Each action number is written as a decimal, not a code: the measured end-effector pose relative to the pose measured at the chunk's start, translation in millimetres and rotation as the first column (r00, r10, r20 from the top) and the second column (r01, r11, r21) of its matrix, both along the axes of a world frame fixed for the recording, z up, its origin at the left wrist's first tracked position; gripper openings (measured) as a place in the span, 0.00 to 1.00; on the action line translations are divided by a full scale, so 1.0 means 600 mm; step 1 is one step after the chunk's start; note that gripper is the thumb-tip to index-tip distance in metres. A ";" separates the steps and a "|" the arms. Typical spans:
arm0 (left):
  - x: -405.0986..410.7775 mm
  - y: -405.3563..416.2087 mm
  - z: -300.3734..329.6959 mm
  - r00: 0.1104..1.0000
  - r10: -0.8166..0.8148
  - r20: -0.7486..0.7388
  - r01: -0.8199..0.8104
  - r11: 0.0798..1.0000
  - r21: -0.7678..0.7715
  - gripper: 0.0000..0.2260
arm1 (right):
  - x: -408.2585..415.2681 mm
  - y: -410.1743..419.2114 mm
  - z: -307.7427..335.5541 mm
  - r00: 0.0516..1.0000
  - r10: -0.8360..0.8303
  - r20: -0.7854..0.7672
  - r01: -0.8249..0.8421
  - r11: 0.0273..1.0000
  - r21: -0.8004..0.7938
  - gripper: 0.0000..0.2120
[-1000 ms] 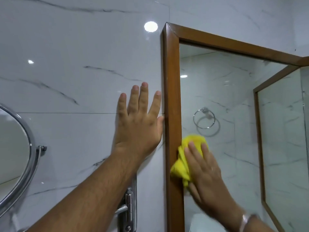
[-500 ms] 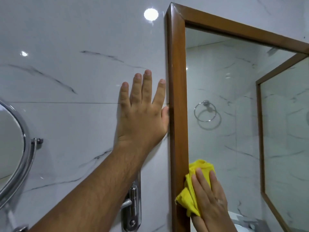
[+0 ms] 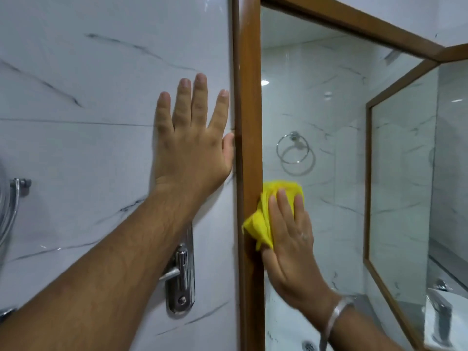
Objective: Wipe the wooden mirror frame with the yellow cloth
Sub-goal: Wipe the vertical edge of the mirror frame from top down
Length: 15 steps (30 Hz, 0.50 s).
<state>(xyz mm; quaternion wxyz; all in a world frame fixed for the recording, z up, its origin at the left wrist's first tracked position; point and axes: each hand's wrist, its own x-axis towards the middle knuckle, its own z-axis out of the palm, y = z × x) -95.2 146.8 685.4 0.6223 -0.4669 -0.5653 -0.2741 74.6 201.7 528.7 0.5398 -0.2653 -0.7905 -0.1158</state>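
since half a second ago right hand [image 3: 288, 239] slid cloth [image 3: 260, 221] up frame [image 3: 249, 122] left edge. palm pins soft, light cloth; bunch it firmer. left hand [image 3: 192, 145] flat, empty.

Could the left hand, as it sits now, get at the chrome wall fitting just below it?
Probably yes. The left hand lies flat and empty on the marble wall, and the chrome fitting sits just beneath its forearm with nothing between; it would need only to slide down.

The person is wearing a silver bangle [image 3: 336, 315] on the right wrist and a ring [image 3: 304, 235]; both forearms are showing bare.
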 end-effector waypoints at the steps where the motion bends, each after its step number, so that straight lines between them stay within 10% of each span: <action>1: 0.001 -0.001 0.001 1.000 -0.005 0.005 0.005 1.000 -0.003 0.31 | 0.002 -0.005 -0.036 1.000 0.005 0.024 -0.005 1.000 -0.014 0.38; 11: -0.002 0.002 0.000 1.000 0.000 -0.004 0.000 1.000 0.010 0.31 | -0.010 0.013 0.181 0.997 -0.069 -0.029 0.071 0.996 0.062 0.37; 15: -0.004 0.002 -0.004 1.000 -0.003 -0.009 0.003 1.000 0.020 0.31 | -0.007 0.009 0.113 0.998 -0.067 -0.006 0.067 0.994 0.082 0.36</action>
